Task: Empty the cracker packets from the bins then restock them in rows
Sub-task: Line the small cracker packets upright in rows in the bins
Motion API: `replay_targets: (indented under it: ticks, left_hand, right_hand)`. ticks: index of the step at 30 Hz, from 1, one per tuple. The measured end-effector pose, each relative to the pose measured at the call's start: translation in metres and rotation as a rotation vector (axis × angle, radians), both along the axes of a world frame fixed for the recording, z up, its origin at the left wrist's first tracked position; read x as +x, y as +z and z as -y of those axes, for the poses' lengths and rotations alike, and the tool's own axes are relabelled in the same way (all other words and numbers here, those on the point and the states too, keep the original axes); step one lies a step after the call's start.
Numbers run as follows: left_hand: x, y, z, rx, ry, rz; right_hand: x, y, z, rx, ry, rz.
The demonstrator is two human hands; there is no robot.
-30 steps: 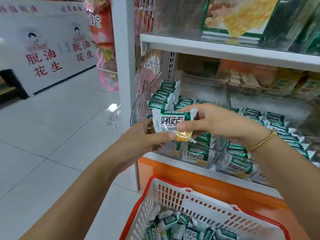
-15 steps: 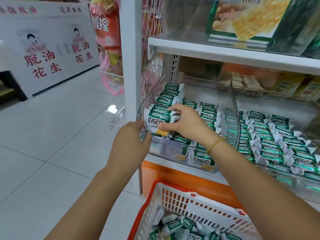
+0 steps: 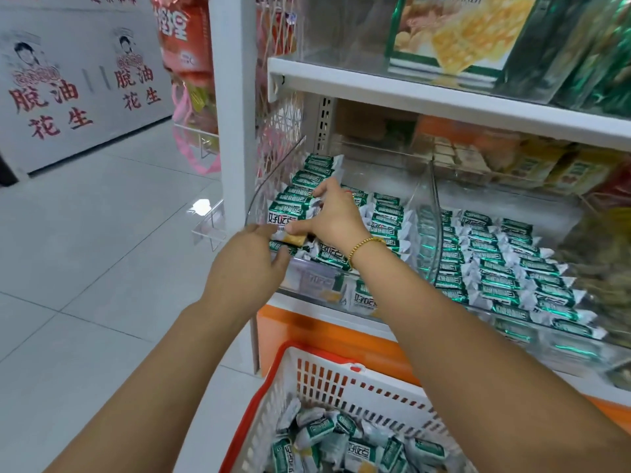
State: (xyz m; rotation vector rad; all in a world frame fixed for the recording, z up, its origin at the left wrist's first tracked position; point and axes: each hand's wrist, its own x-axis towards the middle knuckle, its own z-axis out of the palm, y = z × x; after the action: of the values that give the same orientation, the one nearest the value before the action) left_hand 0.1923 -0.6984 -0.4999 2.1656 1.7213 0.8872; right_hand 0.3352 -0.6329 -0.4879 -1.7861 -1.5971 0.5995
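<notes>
From the head camera: the right hand (image 3: 327, 216) pinches a shiny green and white crinkly cracker packet (image 3: 285, 218) at the front of the left row in the clear hard plastic bin (image 3: 307, 285). The left hand (image 3: 252, 257) touches its edge, but I cannot tell its grip. The slippery packet could tip and knock the row over.
</notes>
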Motion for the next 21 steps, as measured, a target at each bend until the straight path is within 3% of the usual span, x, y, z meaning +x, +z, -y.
replay_targets:
  ticks: [2,8,11,17,21]
  left_hand:
    - [0.001,0.000,0.000,0.029,-0.006,0.018]
    - [0.002,0.012,0.016,0.209,0.012,0.332]
    - [0.008,0.000,0.035,0.158,-0.119,0.296]
    - [0.038,-0.077,0.090,-0.312,-0.487,-0.151]
    - [0.055,-0.144,0.127,-0.654,-0.573,-0.392]
  right_hand:
    - [0.000,0.002,0.005,0.041,0.018,0.060]
    - [0.023,0.019,0.064,0.260,0.081,0.167]
    - [0.043,0.011,0.123,0.231,0.229,0.201]
    - [0.099,-0.078,0.218,-0.380,0.402,0.335]
    - [0.129,-0.162,0.247,-0.795,0.414,0.379]
